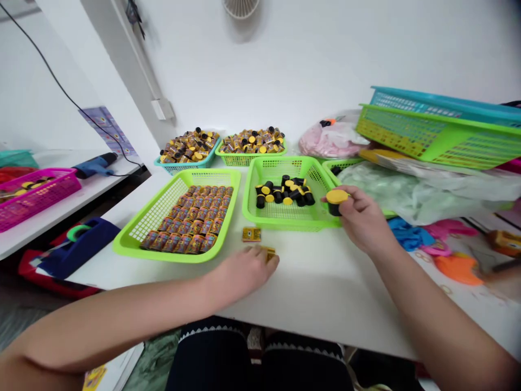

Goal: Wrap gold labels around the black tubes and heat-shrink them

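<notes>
- The right hand (363,220) grasps a black cylindrical container with a yellow cap (336,202) between thumb and fingers, above the table and just beside the middle basket; the fingers hide part of the black body.
- The left hand (244,273) curves over a small yellow packet (268,253) on the table, partly covering it. Whether it is gripping the packet or only touching it, I cannot tell.
- A second yellow packet (251,234) lies near the left hand.
- The middle green basket (277,162) holds loose capped containers; a lime-green tray (122,247) holds wrapped ones in rows, their print too blurred to read.
- Two rear baskets, one teal (179,167), hold heaped containers.
- The white table (325,293) extends right beneath crumpled plastic bags (423,190).
- A fan (241,6) is cut off at the top, on a white wall (325,65).
</notes>
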Demonstrator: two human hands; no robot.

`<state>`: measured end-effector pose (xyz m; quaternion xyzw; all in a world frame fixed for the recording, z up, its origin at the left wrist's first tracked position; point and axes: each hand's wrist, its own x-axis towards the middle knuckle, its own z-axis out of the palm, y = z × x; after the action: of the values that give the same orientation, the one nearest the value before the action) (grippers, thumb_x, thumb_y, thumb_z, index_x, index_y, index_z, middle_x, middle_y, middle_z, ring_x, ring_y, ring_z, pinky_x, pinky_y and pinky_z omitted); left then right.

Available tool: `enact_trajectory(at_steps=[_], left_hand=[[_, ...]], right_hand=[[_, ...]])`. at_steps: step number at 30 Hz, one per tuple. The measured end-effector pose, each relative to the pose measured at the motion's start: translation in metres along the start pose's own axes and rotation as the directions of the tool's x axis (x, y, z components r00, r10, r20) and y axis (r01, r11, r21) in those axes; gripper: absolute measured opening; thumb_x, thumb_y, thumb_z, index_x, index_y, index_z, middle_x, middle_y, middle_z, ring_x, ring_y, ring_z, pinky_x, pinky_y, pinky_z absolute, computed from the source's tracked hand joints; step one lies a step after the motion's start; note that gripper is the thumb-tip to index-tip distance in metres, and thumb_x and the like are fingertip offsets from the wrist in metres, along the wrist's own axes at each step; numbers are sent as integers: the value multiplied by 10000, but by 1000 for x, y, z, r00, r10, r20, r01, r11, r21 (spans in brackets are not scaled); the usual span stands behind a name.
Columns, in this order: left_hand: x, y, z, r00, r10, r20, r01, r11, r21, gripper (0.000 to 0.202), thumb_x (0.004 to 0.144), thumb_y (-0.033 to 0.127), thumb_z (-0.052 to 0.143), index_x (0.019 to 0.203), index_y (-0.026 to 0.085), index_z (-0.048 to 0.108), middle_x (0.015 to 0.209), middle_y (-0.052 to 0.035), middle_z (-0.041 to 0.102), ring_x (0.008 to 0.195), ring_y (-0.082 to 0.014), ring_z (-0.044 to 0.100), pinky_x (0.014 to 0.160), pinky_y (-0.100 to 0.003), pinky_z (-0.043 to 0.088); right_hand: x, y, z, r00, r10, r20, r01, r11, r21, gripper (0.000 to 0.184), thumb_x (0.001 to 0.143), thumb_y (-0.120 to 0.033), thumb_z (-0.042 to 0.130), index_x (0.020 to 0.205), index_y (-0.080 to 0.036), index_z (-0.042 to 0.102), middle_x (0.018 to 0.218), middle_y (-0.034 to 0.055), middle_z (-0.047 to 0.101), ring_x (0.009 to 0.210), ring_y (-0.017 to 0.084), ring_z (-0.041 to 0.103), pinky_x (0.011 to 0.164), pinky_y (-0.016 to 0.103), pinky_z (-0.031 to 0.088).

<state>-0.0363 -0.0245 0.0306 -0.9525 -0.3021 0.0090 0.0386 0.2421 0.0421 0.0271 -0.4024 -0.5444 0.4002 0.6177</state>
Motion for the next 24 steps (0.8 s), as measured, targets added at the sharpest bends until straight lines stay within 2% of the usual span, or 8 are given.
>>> enact_trajectory(at_steps=[3,6,8,11,14,17,20,24], left_hand=[[9,8,22,993,45,106,-63,982,179,636,870,-22,433,1459,217,412,968,-138,697,799,-227,695,656,-292,556],[8,1,28,985,63,163,-94,978,186,820,858,-42,411,1554,343,212,897,-90,695,724,-216,700,590,-266,545],[4,-2,25,988,17,151,-31,996,89,840,851,-43,410,1564,341,188,923,-90,704,741,-216,709,627,-287,563],[1,-5,13,996,-87,32,92,956,-279,733,864,7,439,1526,302,328,1047,-83,728,842,-195,715,760,-300,574],[13,-4,-2,954,-284,-96,140,706,-694,416,847,104,533,1223,226,661,1013,-59,749,838,-177,706,770,-275,570],[36,-3,-13,909,-417,-10,135,318,-938,108,755,174,661,845,164,721,859,-60,751,740,-168,683,674,-267,562],[57,-4,-12,896,-392,207,221,-9,-975,129,680,218,745,765,161,666,712,-21,705,575,-116,596,520,-227,488],[64,-8,-1,866,-360,347,278,-231,-933,285,598,266,856,742,160,634,653,22,652,514,-67,529,452,-168,393]], right_hand=[[-1,2,-3,1000,-5,-21,6,1000,3,593,608,-684,798,975,-270,584,827,13,730,842,210,695,712,326,517],[-2,1,-3,1000,23,-16,-23,1000,-19,609,623,-701,775,992,-271,555,851,27,735,736,198,673,624,321,501],[-4,0,-2,999,35,-1,-35,999,-40,612,640,-705,759,1012,-272,538,888,38,734,712,191,657,595,318,498],[-7,-4,2,1000,17,-17,-18,999,-38,624,664,-693,747,1080,-295,508,993,48,721,728,185,660,615,330,532],[-12,-7,10,1000,-4,-17,5,1000,11,576,708,-640,745,1123,-306,525,1104,45,688,700,163,673,653,355,581],[-21,-7,19,999,-2,42,0,1000,32,492,766,-568,734,1156,-301,598,1148,32,675,717,155,692,694,375,612],[-30,-8,25,998,-21,56,27,995,-99,468,814,-526,712,1226,-312,652,1167,37,688,854,181,701,786,392,607],[-36,-9,31,996,-83,12,83,958,-273,390,839,-509,695,1181,-323,713,1182,31,702,1091,219,650,929,413,560]])
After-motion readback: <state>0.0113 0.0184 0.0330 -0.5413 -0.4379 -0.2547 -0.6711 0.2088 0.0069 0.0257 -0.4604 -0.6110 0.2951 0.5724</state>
